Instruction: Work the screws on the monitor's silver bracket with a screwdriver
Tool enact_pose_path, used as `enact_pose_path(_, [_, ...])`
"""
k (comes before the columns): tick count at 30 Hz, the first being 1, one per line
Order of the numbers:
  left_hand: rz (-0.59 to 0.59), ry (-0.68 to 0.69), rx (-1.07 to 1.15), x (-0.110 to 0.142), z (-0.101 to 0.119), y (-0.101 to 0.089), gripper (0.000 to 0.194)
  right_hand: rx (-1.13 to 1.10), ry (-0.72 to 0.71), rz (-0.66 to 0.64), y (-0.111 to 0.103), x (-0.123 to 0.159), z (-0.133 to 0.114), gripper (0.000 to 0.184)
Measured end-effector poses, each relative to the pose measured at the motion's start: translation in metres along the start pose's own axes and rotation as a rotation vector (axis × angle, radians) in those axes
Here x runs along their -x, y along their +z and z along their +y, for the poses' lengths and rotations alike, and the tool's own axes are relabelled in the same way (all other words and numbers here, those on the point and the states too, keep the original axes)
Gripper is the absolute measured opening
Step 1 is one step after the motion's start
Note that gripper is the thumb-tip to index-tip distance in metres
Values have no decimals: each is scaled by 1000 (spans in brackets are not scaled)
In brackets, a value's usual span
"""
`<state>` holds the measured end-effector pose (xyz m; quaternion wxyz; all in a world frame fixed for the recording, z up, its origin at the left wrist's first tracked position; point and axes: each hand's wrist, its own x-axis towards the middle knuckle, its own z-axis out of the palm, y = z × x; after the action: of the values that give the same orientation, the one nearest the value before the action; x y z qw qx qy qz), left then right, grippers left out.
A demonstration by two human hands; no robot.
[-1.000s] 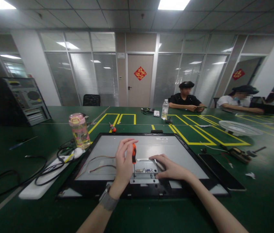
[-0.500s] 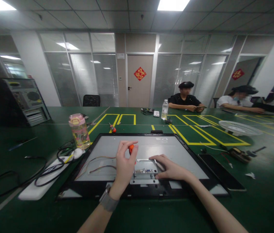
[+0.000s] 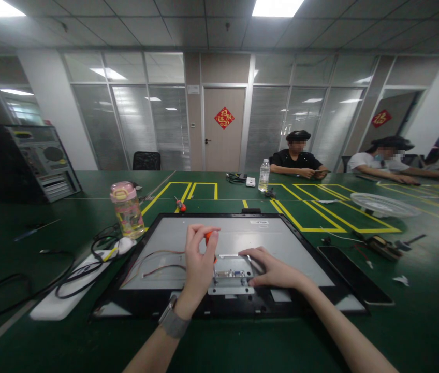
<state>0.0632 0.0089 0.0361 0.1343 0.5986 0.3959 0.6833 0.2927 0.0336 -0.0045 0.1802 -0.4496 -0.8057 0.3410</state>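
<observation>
A flat display panel (image 3: 297,259) lies face down on the green table, its grey back framed in black. On its lower middle sits a metal bracket (image 3: 229,291) with ports on it. My left hand (image 3: 198,264) is closed around the orange handle of a screwdriver (image 3: 208,237), held upright over the bracket's left side. The hand and bracket hide its tip. My right hand (image 3: 269,268) grips the bracket's right side, fingertips at the upper edge and thumb lower down. Thin wires (image 3: 161,268) run over the panel to the left.
Left of the panel are a pink-lidded bottle (image 3: 123,199), a white power strip (image 3: 54,305) with black cables, and a computer case (image 3: 52,166). A phone (image 3: 353,274) and a caliper-like tool (image 3: 388,247) lie right. A water bottle (image 3: 264,176) stands farther back; people sit beyond.
The screwdriver has tilted or turned slightly in my left hand, whose fingers have shifted a little. My right hand stays on the bracket. A seated person at the far right has moved an arm.
</observation>
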Motion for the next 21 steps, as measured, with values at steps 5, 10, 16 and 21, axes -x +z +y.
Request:
enact_pose_path(5, [-51, -19, 76, 0, -1, 0, 27, 3, -5, 1, 1, 0, 2, 75])
enact_pose_path(10, [0, 8, 7, 1, -1, 1, 14, 3, -17, 1, 1, -1, 3, 75])
enact_pose_path(16, [-113, -52, 173, 2, 2, -2, 34, 4, -7, -6, 0, 0, 1, 76])
enact_pose_path(21, [-46, -47, 59, 1, 0, 1, 20, -2, -11, -1, 0, 1, 0, 75])
